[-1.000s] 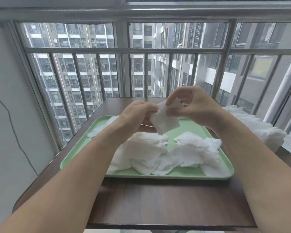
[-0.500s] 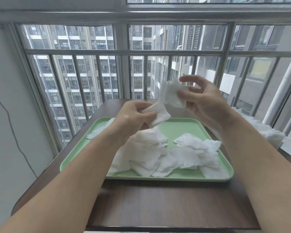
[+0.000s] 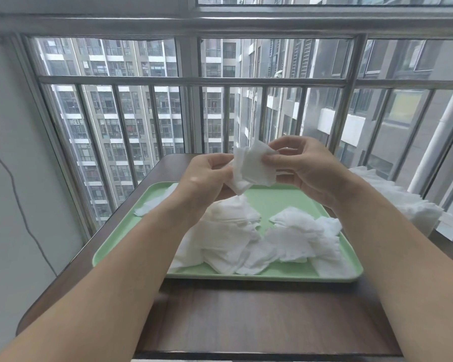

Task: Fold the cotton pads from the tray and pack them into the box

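While both my hands are raised above the tray, I hold one white cotton pad (image 3: 254, 169) between them, its sheet creased and partly doubled over on itself. My left hand (image 3: 207, 178) pinches its lower left edge, fingers (image 3: 221, 159) curled in tight on the cloth; my right hand (image 3: 306, 168) grips the upper right edge, thumb and fingertips closed on it. The pad hangs in the air over the far half of the green tray (image 3: 120, 246), touching nothing but my hands.

Below it, loose cotton pads (image 3: 249, 241) lie heaped on the tray in a ragged pile that runs from the middle to the near right corner, many overlapping and some crumpled. One flat pad (image 3: 152, 206) lies apart near the tray's left rim, partly hidden by my left forearm. The far right part of the tray shows bare green.

The tray sits on a dark brown wood-grain tabletop (image 3: 246, 317), with a bare strip of tabletop between its near rim and the edge closest to me. To the right, beyond my right forearm, a separate stack of white pads (image 3: 392, 202) rests at the tabletop's edge; I cannot tell whether a box holds it. Past the tabletop stand a metal window railing (image 3: 188, 81) and tall apartment blocks outside.
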Demonstrator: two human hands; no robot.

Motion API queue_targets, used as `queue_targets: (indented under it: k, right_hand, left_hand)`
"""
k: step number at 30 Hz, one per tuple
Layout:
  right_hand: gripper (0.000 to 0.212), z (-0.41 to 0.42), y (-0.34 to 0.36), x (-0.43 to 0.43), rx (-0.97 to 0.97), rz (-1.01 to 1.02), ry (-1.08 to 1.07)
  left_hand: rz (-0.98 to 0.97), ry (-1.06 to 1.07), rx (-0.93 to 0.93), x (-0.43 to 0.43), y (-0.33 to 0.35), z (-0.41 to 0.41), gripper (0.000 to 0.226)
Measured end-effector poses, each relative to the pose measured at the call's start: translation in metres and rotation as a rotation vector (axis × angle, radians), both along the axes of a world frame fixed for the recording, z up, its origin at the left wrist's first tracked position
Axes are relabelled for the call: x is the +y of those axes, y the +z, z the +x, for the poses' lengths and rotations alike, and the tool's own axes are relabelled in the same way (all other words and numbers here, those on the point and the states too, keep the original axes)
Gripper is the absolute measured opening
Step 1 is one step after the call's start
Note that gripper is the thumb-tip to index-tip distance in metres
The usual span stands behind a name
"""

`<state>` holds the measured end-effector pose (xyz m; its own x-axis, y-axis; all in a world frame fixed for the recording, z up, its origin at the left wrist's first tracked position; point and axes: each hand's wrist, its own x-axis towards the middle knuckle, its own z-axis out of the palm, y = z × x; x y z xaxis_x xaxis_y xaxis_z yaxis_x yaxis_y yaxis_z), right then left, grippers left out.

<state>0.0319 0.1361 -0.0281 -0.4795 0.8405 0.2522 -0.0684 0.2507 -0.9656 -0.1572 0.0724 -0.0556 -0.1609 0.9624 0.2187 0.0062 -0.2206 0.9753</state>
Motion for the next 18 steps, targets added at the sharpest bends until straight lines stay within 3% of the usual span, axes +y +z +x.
queue_targets:
  k: [7, 18]
  right_hand:
    - [0.017, -0.0002, 0.0006, -0.0002, 0.015, -0.072, -0.012]
    - [0.018, 0.0032, 0.0008, 0.0018, -0.146, 0.248, -0.006]
  left_hand:
    - [-0.002, 0.06, -0.004, -0.0016, 0.0011, 0.0008, 0.013]
    - [-0.019, -0.032, 0.106, -0.0073, 0.0033, 0.005, 0.036]
